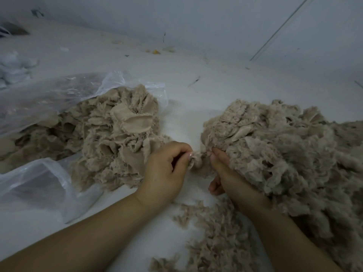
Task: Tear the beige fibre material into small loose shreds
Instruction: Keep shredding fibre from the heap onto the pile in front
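Observation:
Between my hands is a small piece of beige fibre material (pixel 198 159). My left hand (pixel 167 169) pinches its left end with curled fingers. My right hand (pixel 225 171) pinches its right end, partly hidden under a big fluffy heap of beige shreds (pixel 284 154) on the right. A second heap of coarser beige fibre pieces (pixel 114 134) lies to the left, spilling from a clear plastic bag (pixel 49 99).
Loose shreds (pixel 216 232) lie scattered on the white floor (pixel 186 79) under my right forearm. Another clear plastic bag (pixel 39 185) lies at the near left. A white fluffy lump (pixel 13 67) sits at the far left. The wall (pixel 216 22) runs close behind.

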The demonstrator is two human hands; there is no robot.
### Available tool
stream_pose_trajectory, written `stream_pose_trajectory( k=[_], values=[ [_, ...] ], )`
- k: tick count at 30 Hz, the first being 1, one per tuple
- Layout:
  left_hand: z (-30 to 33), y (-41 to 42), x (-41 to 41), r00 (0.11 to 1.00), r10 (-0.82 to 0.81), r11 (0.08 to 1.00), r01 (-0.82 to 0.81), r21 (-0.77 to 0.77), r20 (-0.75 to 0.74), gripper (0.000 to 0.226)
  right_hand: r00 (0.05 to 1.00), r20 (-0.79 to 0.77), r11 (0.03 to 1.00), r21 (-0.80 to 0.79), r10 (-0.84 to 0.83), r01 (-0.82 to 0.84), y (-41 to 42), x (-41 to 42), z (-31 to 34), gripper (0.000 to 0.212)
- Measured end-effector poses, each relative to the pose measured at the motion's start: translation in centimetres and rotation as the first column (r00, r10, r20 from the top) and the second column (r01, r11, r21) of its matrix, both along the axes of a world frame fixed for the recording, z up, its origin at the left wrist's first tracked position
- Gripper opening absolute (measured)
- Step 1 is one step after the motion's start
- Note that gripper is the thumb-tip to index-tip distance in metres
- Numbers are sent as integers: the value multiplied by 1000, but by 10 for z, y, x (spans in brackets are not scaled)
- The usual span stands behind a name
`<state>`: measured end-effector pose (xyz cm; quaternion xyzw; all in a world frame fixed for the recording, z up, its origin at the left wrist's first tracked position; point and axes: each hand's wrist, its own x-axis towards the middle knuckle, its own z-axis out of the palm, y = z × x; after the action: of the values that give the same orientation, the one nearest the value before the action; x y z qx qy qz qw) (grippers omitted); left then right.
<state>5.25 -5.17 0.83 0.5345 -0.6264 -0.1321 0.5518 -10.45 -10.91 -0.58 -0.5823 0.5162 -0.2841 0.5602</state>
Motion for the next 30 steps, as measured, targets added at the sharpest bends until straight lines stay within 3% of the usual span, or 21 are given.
stream_pose_trajectory(
  k=[3, 5, 9, 14, 18, 21, 23, 26, 28, 30],
  values=[
    [3, 5, 5, 996, -50, 998, 53, -37, 79, 18, 999, 21, 1000, -9, 24, -24, 0, 2, -1, 41],
    [-1, 3, 7, 984, -73, 997, 74, -2, 161, 14, 999, 22, 999, -39, 31, -31, 2, 2, -1, 24],
    [-8, -2, 4, 987, -36, 999, 32, 24, 159, 10, 988, 122, 980, -187, 92, -68, 8, -8, -5, 34],
    [-6, -5, -2, 972, -12, 997, 28, -66, 236, 14, 989, 123, 950, -310, 84, -42, 13, -12, -2, 8],
    [-5, -2, -7, 959, -72, 990, 102, -96, 276, 21, 981, 175, 988, -142, 84, -59, 17, -5, 5, 46],
    [-8, 1, -10, 953, -149, 985, 167, -49, 263, 33, 972, 195, 978, -186, 133, -97, 16, -5, 5, 42],
    [-12, 6, -12, 974, -183, 983, 182, 15, 136, 41, 966, 216, 967, -237, 141, -88, 13, -6, 3, 32],
    [-14, 8, -12, 946, -193, 959, 238, 153, -260, 48, 952, 260, 971, -217, 161, -105, 9, -10, -1, 24],
    [-13, 3, -11, 875, -122, 943, 249, 220, -468, 39, 947, 264, 970, -204, 181, -129, 8, -11, -4, 24],
    [-11, -2, -10, 832, -96, 905, 301, 300, -547, 23, 953, 258, 979, -165, 159, -119, 5, -9, -4, 23]
  ],
)
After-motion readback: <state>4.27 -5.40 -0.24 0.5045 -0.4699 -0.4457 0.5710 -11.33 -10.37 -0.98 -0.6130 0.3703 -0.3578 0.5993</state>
